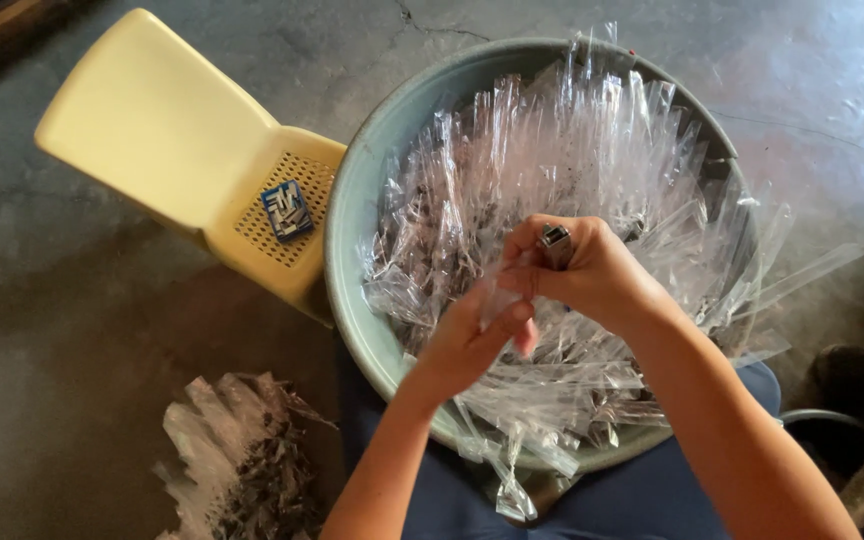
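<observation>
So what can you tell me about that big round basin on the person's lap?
The basin is a wide, round tub, pale grey-green, plastic by its look. It rests on the person's lap, its rim beside a yellow chair. It is heaped with long, clear, crinkled plastic bags, some spilling over the rim. Both hands work above it, the left hand and right hand.

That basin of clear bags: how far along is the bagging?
Done: a heap of filled bags lies on the floor. In hand: the right hand pinches a small metal piece, and the left hand holds a clear bag. Left: the basin is heaped with bags.
</observation>
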